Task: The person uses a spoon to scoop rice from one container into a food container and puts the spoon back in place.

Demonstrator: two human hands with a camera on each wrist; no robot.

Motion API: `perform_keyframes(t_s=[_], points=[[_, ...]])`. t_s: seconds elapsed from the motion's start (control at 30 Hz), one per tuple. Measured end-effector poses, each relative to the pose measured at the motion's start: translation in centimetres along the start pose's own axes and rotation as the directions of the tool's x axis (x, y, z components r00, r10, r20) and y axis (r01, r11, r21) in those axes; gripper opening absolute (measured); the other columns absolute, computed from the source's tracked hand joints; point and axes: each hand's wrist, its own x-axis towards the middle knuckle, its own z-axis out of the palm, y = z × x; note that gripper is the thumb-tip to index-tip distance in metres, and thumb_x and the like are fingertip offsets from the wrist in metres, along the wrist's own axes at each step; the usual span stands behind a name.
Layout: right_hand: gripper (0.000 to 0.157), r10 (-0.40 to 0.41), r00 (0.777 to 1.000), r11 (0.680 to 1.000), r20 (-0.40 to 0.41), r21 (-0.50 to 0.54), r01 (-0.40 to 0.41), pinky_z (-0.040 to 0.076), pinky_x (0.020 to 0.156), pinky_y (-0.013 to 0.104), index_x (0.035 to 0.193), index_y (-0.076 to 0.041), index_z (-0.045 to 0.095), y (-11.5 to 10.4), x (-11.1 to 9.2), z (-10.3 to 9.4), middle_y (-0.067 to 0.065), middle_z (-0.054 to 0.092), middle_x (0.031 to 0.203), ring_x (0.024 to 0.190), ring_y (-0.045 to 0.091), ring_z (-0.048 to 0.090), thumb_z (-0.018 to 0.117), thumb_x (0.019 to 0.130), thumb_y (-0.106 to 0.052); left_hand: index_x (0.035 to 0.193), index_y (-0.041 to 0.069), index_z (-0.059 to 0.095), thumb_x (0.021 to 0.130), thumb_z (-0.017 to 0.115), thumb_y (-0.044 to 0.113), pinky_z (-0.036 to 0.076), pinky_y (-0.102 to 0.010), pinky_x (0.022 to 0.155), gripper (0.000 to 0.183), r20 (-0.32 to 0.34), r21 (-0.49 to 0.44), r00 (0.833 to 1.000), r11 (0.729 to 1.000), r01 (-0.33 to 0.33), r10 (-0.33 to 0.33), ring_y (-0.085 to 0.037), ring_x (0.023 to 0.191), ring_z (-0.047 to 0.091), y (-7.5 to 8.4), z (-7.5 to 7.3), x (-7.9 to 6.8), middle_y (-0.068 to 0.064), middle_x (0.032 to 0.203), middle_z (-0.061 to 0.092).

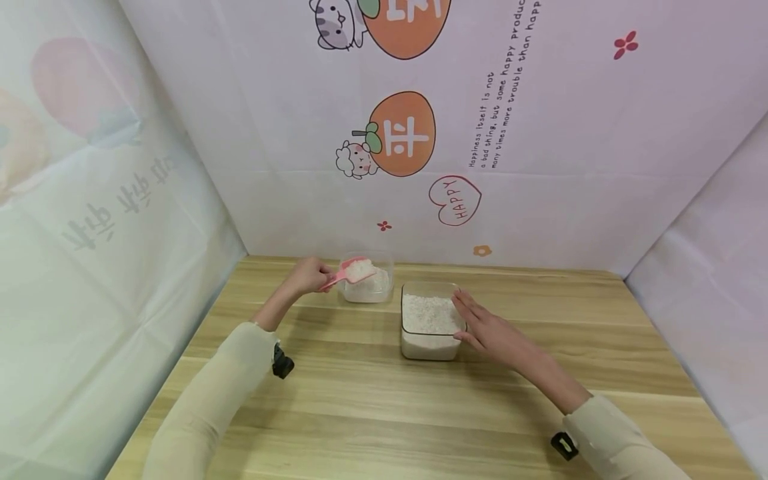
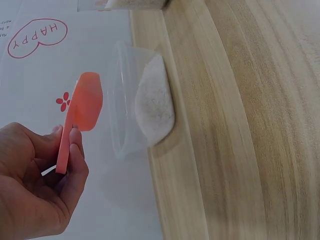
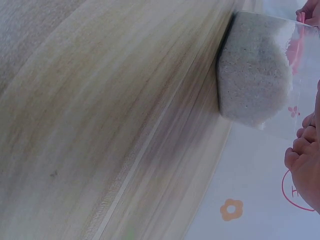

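Observation:
My left hand [image 1: 311, 275] pinches the handle of a pink scoop [image 2: 87, 102], its bowl loaded with white grains [image 1: 360, 269] that look like rice. The scoop is held over a small clear plastic tub [image 1: 389, 280], which has a heap of the same grains [image 2: 155, 102] in it. To the right, a larger clear square container [image 1: 433, 288] is filled well up with rice-like grains [image 3: 255, 70]. My right hand [image 1: 489, 333] rests against that container's right side, fingers extended along the rim and thumb at the near corner.
Both containers stand on a wood-grain table [image 1: 372, 413], the small tub close to the back edge. A white printed sheet [image 1: 288, 167] rises behind the table, and pale sheets flank it left and right. Dark wrist cameras [image 1: 282, 362] hang at both sleeves.

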Motion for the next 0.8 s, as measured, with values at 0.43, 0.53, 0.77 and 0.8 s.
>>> perform_keyframes(t_s=[0.43, 0.53, 0.77, 0.8], points=[[0.068, -0.005, 1.0, 1.0, -0.009, -0.002, 0.005, 0.039, 0.1, 0.044, 0.145, 0.002, 0.025, 0.0, 0.0, 0.1, 0.02, 0.023, 0.151, 0.137, 0.032, 0.028, 0.047, 0.096, -0.04, 0.074, 0.005, 0.074, 0.086, 0.056, 0.012, 0.033, -0.021, 0.044, 0.023, -0.032, 0.071, 0.999, 0.997, 0.035, -0.033, -0.01, 0.046, 0.048, 0.5, 0.5, 1.5, -0.001, 0.057, 0.065], [0.068, -0.008, 1.0, 1.0, -0.018, -0.004, 0.008, 0.04, 0.098, 0.044, 0.145, 0.001, 0.026, 0.0, 0.0, 0.1, 0.02, 0.024, 0.151, 0.137, 0.032, 0.03, 0.047, 0.096, -0.04, 0.071, 0.005, 0.073, 0.086, 0.057, 0.012, 0.032, -0.021, 0.044, 0.023, -0.035, 0.083, 0.999, 0.996, 0.041, -0.038, -0.009, 0.046, 0.047, 0.7, 0.5, 1.6, 0.0, 0.056, 0.064], [0.068, -0.016, 1.0, 1.0, -0.027, -0.013, 0.016, 0.039, 0.1, 0.045, 0.145, 0.001, 0.026, 0.2, 0.0, 0.3, 0.021, 0.025, 0.15, 0.137, 0.032, 0.029, 0.048, 0.096, -0.04, 0.061, 0.007, 0.069, 0.087, 0.057, 0.014, 0.028, -0.021, 0.042, 0.029, -0.047, 0.129, 0.999, 0.991, 0.032, -0.026, -0.008, 0.044, 0.042, 1.1, 0.4, 1.6, -0.004, 0.056, 0.063], [0.067, -0.016, 1.0, 1.0, -0.027, -0.012, 0.016, 0.039, 0.1, 0.045, 0.145, 0.001, 0.026, 0.2, 0.0, 0.3, 0.02, 0.025, 0.15, 0.137, 0.032, 0.028, 0.048, 0.095, -0.039, 0.06, 0.007, 0.069, 0.087, 0.057, 0.014, 0.028, -0.021, 0.042, 0.03, -0.047, 0.136, 0.999, 0.99, 0.033, -0.027, -0.008, 0.044, 0.042, 1.1, 0.4, 1.6, -0.004, 0.056, 0.064]])
